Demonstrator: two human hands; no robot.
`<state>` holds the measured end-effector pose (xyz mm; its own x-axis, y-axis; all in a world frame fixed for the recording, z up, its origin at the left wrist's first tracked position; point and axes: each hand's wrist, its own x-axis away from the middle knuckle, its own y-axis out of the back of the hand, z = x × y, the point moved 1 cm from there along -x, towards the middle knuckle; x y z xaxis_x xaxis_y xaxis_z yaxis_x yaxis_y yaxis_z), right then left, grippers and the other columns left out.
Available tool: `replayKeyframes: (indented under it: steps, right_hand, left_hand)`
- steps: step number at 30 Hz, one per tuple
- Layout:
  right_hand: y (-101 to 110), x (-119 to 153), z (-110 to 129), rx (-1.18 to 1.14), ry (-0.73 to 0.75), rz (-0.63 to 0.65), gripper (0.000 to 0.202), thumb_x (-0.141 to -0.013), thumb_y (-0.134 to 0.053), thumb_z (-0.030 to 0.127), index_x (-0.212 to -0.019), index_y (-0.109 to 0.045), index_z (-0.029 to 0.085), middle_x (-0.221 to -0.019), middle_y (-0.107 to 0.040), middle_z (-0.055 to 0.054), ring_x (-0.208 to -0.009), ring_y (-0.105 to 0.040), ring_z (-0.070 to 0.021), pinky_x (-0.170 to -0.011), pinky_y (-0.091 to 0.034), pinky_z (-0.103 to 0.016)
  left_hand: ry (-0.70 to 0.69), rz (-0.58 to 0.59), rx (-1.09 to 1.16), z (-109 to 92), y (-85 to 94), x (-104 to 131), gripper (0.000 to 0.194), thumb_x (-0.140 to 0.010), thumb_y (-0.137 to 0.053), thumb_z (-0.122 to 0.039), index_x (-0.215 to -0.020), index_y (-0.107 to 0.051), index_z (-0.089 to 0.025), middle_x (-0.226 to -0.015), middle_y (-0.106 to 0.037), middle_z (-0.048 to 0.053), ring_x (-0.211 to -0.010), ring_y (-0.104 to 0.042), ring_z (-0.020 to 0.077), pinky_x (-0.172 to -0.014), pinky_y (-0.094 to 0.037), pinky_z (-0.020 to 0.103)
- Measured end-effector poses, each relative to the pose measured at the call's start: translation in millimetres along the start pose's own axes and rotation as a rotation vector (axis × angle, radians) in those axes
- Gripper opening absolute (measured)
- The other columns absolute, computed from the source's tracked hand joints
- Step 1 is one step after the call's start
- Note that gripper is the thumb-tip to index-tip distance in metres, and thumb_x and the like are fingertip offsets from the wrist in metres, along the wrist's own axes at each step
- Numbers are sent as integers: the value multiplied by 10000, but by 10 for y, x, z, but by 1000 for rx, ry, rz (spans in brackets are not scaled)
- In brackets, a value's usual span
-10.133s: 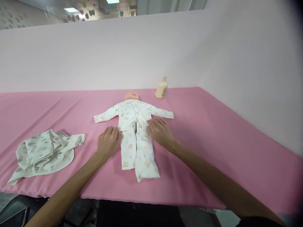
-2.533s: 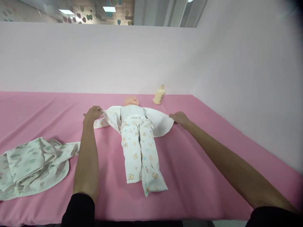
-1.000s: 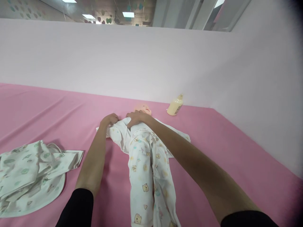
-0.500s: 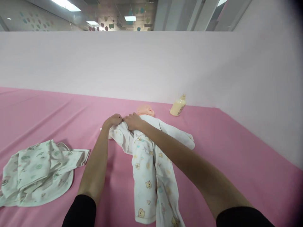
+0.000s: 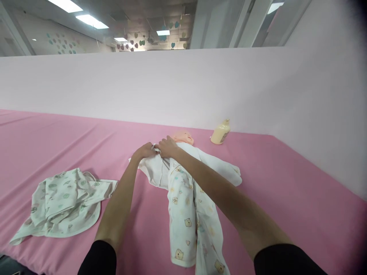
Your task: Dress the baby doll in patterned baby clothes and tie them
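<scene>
A doll lies on its back on the pink sheet, its head toward the wall. White baby clothes with small bear prints cover its body, the legs stretched toward me. My left hand pinches the white cloth at the doll's left-hand side in view. Right beside it, my right hand grips the same cloth near the doll's neck. The two hands almost touch. The other sleeve lies spread out to the right.
A crumpled white cloth with green leaf prints lies at the left on the pink sheet. A pale yellow pump bottle stands tilted near the white wall. The sheet's edge shows at lower left.
The whole view has shifted, so things sit slightly farther right. My left hand has moved closer to my right, and a bit of white cloth now shows raised between the fingers.
</scene>
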<state>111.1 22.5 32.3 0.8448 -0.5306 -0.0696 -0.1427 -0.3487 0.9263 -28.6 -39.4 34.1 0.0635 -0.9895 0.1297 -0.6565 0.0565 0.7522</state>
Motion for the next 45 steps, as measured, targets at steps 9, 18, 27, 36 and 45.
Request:
replayKeyframes:
  steps: [9,18,27,36,45]
  right_hand:
    - [79,52,-89,-60,-7,26,553,-791,-614,591,-1126,-648,152,-1141,-682,-151,-1088,-586,-323,-898,-384,-431]
    - [244,171,-224,-174,3,95,344,-794,-683,398,-1056,-640,180,-1085,-687,-109,-931,-632,-249,-678,-393,-304]
    - [360,196,-260,-176,-68,123,396,-789,-722,398,-1089,-629,156,-1064,-695,-116,-931,-641,-253,-682,-395,-299]
    - [344,150,-169,-117,-119,167,450,-779,-695,294,-1188,-600,134,-1181,-657,-162,-1024,-623,-278,-747,-433,-321]
    - [192,25,282,-42,100,6,335,-943,-483,332,-1189,-624,154,-1183,-650,-169,-1074,-615,-295,-858,-420,-391]
  left_hand:
    - [93,55,92,368,241,62,372,-681,-697,-339,-991,-590,-165,-904,-668,42,-754,-641,168,-557,-462,211]
    - [209,-3,-31,650,183,-7,188,-699,-619,-286,-842,-562,-179,-711,-588,21,-566,-564,161,-494,-416,249]
    - [129,73,-52,450,218,61,601,-673,-662,-279,-1261,-547,-239,-1205,-649,109,-916,-663,218,-650,-488,232]
    - [39,166,-144,163,135,70,552,-627,-763,-455,-1103,-639,-204,-1132,-705,89,-895,-654,217,-624,-441,224]
    - [-48,186,-1,204,91,2,259,-578,-797,-346,-713,-661,-172,-775,-688,14,-750,-582,166,-647,-448,232]
